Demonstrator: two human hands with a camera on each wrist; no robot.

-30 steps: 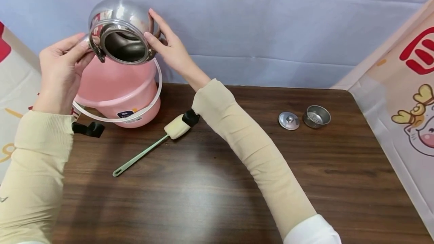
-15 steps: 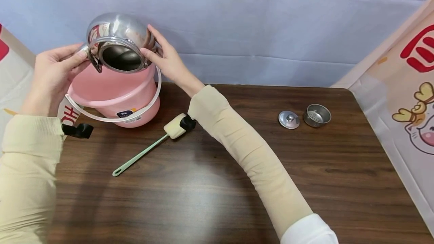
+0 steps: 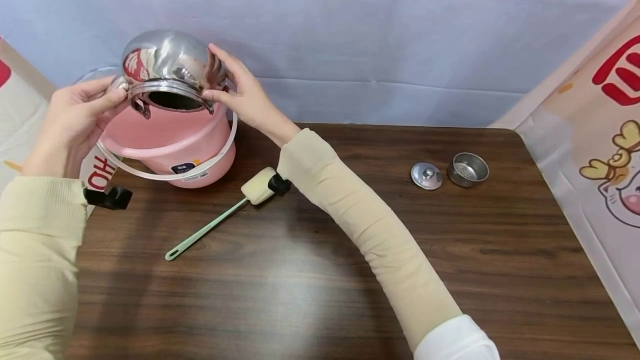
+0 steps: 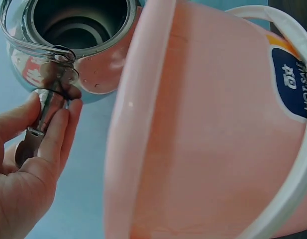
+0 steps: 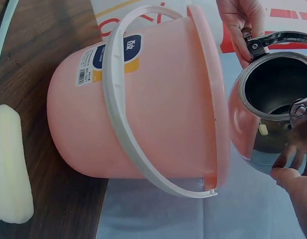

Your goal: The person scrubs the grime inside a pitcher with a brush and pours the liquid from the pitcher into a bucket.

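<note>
A shiny steel kettle [image 3: 165,54] hangs over the pink bucket [image 3: 145,153], mouth tipped down towards the bucket's inside. My left hand [image 3: 82,118] grips its spout [image 4: 50,107] between thumb and fingers, seen best in the left wrist view. On the opposite side, my right hand [image 3: 247,96] holds the round body, thumb near the mouth's rim and fingers spread over the side. Both wrist views show the dark, hollow interior. The kettle's wire handle [image 4: 29,45] has swung down beside the mouth. A small pale bit [image 5: 263,129] shows on the body in the right wrist view.
A sponge brush [image 3: 257,186] with a green handle lies on the wooden table [image 3: 325,293] before the bucket. Farther right sit a small metal lid [image 3: 426,175] and a perforated strainer cup [image 3: 468,170]. A pale cloth backdrop [image 3: 350,43] rises behind the table.
Both hands have lowered the kettle closer to the bucket and moved it slightly left. It has tipped further, its mouth now facing more downward.
</note>
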